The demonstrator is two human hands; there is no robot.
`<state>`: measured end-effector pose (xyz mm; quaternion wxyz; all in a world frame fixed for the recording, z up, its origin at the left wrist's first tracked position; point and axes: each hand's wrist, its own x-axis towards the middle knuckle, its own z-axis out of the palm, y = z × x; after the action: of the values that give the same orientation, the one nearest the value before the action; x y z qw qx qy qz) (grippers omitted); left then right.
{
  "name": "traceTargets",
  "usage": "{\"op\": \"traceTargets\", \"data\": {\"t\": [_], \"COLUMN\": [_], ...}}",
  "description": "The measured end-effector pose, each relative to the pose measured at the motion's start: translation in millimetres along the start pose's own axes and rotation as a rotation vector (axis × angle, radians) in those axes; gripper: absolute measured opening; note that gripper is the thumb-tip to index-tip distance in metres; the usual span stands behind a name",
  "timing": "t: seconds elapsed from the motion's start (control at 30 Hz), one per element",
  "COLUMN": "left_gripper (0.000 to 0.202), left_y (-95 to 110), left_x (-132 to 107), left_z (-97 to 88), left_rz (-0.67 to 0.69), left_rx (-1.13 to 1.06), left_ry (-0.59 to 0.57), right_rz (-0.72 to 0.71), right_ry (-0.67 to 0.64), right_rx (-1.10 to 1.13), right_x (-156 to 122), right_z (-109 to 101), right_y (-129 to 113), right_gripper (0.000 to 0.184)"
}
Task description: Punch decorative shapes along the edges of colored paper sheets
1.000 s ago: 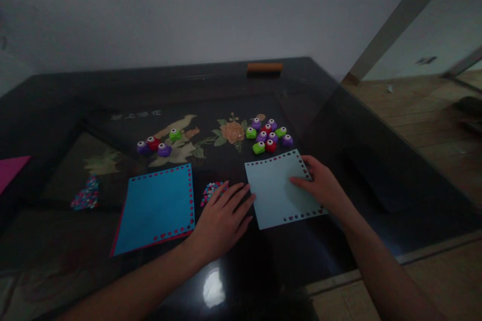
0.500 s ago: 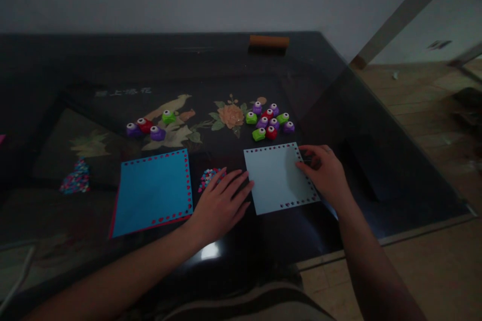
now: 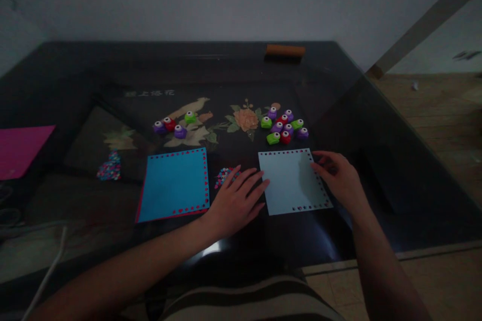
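Observation:
A pale sheet of paper [image 3: 288, 180] lies flat on the dark table, small shapes punched along its top, right and part of its bottom edges. My left hand [image 3: 237, 200] is palm down with fingers spread, the fingertips on the sheet's left edge. At the upper right edge, my right hand [image 3: 339, 175] has its thumb on the paper and its other fingers curled by the border, gripping it. Under and behind my left fingers is a small pile of punched paper bits [image 3: 223, 176]. A blue sheet [image 3: 175, 185] with punched edges lies left, over a red one.
Several small craft punches [image 3: 285, 128] in purple, red and green stand behind the pale sheet. More punches [image 3: 179, 132] stand behind the blue sheet. Farther left are a second confetti pile [image 3: 110, 166] and pink paper [image 3: 24, 153]. An orange-brown roll [image 3: 285, 51] lies at the back.
The view has swung left, so everything sits farther right and more pink paper shows. Both hands stay at the same edges of the pale sheet.

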<state>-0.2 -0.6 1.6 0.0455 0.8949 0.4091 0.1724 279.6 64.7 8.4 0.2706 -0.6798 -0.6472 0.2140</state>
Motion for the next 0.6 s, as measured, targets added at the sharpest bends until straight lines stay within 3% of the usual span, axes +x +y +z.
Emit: {"op": "traceTargets", "data": {"t": [0.17,0.27,0.43,0.6], "left_gripper": [0.04,0.035,0.031,0.03], "left_y": [1.7,-13.7,-82.0,-147.8], "left_x": [1.2,-4.7,-39.5,-79.9], "left_z": [-25.6,-51.2,-82.8,-85.7], "left_rz": [0.03,-0.017,-0.209,-0.477], "left_rx": [-0.081,-0.116,-0.087,-0.066], "left_ry": [0.005,0.043,0.143,0.209], "right_rz": [0.015,0.049,0.065,0.01], "right_ry": [0.07,0.096,0.134,0.122], "right_rx": [0.055,0.077,0.086,0.071], "right_x": [0.1,-0.7,-3.4,-6.1], "right_z": [-3.4,-4.7,-8.3,-16.1], "right_y": [-3.2,-6.5,-13.5,-35.0], "right_gripper": [0.031,0.028,0.026,0.025]}}
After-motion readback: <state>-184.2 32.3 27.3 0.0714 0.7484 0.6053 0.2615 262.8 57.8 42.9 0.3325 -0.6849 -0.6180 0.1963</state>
